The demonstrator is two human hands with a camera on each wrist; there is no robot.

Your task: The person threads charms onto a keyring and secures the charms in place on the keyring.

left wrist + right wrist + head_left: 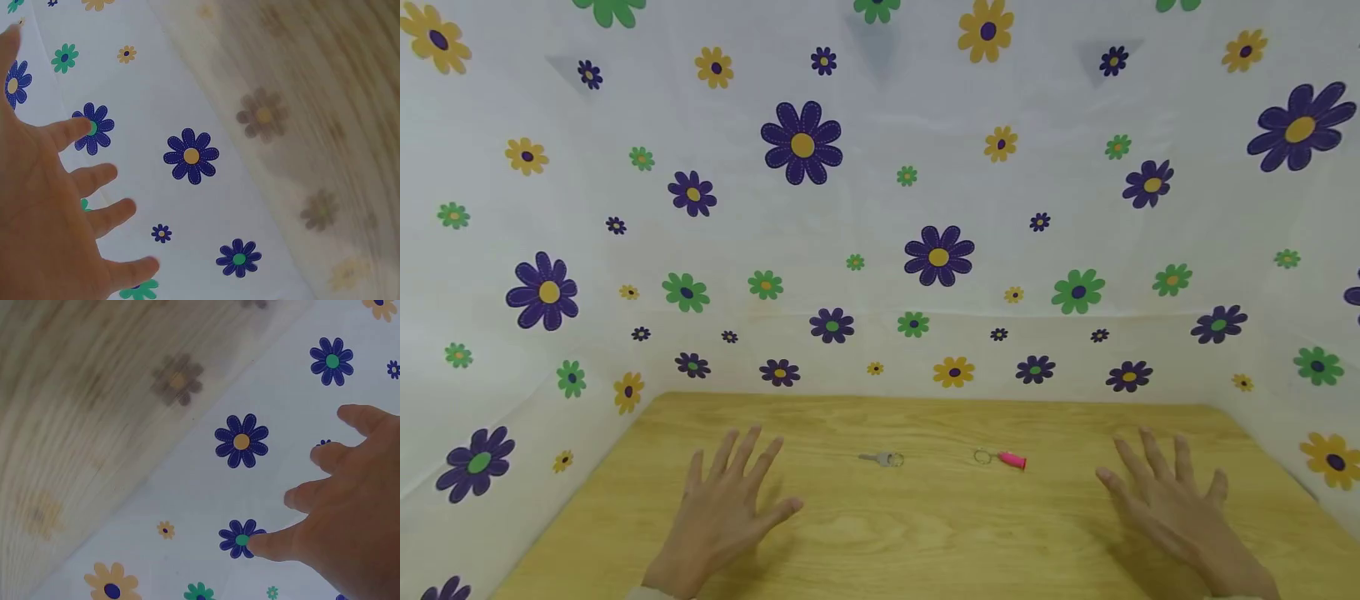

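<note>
Head view: left hand [724, 508] and right hand [1176, 504], grips spread wide, flank two keyrings [884, 458].

Head view: set high, behind both hands, facing forward and slightly down across the wooden table [925, 533] to the flower-printed backdrop [880, 208]; takes in the left hand [722, 508] and right hand [1172, 508] from above, with the far table edge at mid-distance.

Left wrist view: set close behind the left hand [44, 212], facing along its fingers [94, 178] toward backdrop [187, 156] and blurred table [337, 125].

Right wrist view: mirrored, close behind the right hand [350, 519], facing backdrop [240, 440] and table [81, 412].

Shared: all three show flowered backdrop and table surface; each wrist view shares its own hand with the head view.
</note>
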